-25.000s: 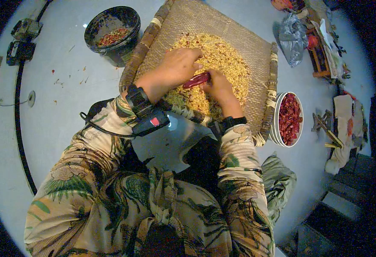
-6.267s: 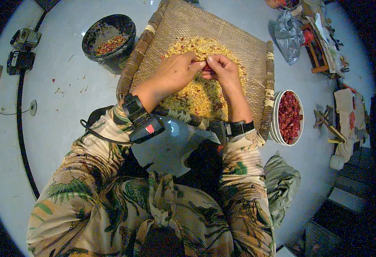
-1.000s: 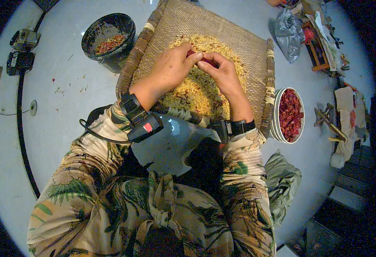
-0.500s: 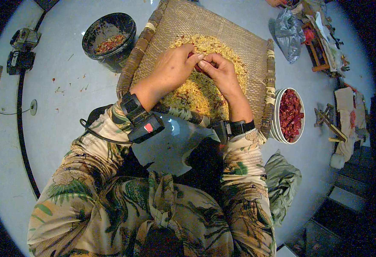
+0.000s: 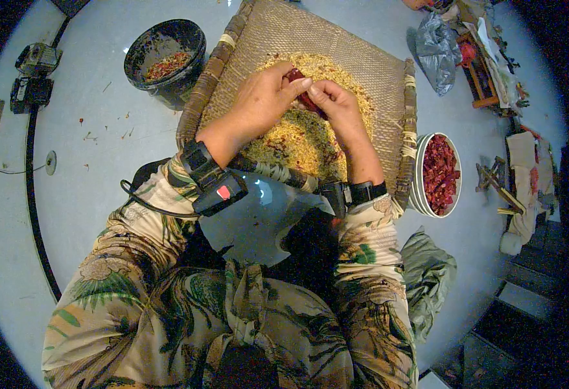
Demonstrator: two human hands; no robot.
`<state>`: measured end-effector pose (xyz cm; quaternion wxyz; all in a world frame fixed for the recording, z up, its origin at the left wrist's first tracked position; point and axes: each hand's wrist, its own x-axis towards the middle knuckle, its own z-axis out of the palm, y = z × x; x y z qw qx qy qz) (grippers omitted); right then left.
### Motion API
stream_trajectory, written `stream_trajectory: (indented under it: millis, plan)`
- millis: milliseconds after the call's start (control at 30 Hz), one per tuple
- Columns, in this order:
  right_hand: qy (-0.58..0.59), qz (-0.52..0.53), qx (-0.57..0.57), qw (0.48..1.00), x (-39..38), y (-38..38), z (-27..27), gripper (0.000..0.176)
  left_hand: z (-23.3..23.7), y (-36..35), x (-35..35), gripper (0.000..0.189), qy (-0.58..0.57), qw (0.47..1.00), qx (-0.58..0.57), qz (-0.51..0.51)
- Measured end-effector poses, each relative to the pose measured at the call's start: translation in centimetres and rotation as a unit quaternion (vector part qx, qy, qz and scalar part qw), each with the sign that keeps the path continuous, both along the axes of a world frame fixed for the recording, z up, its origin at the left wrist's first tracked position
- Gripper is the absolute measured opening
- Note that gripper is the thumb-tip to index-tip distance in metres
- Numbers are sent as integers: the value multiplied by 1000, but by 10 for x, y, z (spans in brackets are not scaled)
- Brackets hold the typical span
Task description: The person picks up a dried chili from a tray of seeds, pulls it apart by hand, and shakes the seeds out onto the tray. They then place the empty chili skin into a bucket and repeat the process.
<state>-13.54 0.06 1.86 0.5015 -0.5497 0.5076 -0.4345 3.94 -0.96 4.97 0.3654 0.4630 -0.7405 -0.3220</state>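
Observation:
A square woven tray (image 5: 375, 65) lies on the floor before me with a heap of yellow chilli seeds (image 5: 297, 139) in its middle. Above the heap, my left hand (image 5: 262, 100) and my right hand (image 5: 336, 107) meet fingertip to fingertip around one dried red chilli (image 5: 305, 97). Both pinch it; most of the pod is hidden between the fingers. Each wrist carries a black strapped device.
A black bucket (image 5: 166, 52) with red chilli pieces stands at the upper left. A white bowl (image 5: 435, 175) full of red chillies sits right of the tray. Cables and a small device (image 5: 32, 74) lie far left. Bags, cloth and wooden bits crowd the right edge.
Over the last second both hands have stayed over the seed heap, working the chilli between the fingertips; the pod now shows a little more between them.

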Motion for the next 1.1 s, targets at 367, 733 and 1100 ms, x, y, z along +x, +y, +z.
stream_trajectory:
  millis: [367,733,1100]
  plan:
    - [-21,15,16,1000,1,0,2,21,-9,-5,2,25,7,1000,-17,2]
    - [19,33,45,998,-1,4,12,22,3,1,1,30,27,999,20,1]
    - [-25,66,46,996,1,2,1,22,1,2,2,27,4,1000,-19,11]
